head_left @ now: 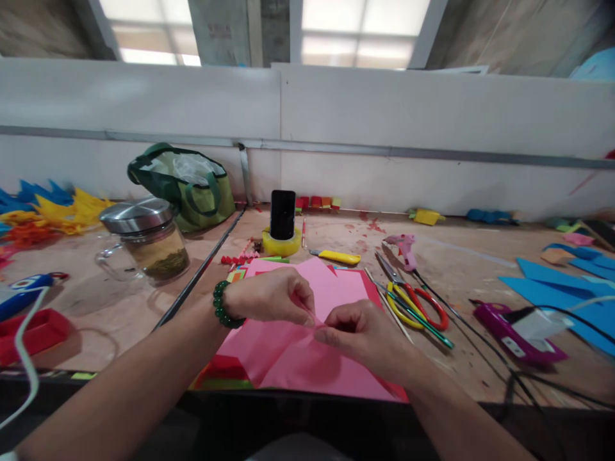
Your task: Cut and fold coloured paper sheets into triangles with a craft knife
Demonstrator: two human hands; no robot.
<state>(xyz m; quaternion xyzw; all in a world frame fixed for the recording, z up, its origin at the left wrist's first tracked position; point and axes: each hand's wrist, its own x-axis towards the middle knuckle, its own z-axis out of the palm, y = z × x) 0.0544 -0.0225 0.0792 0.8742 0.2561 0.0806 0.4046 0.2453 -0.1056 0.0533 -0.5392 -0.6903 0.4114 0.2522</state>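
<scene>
A pink paper sheet (307,358) lies on the table in front of me, over a stack of coloured sheets. My left hand (271,296), with a green bead bracelet (221,306) at the wrist, pinches a raised fold of the pink paper. My right hand (358,333) pinches the same fold from the right side. Both hands meet at the sheet's middle, fingers closed on the paper.
Scissors with yellow and red handles (413,304) lie right of the sheet, beside a pink glue gun (406,246). A phone (282,214) stands in a yellow tape roll. A glass jar (148,240), green bag (189,182), yellow knife (339,257) and blue sheets (562,282) surround.
</scene>
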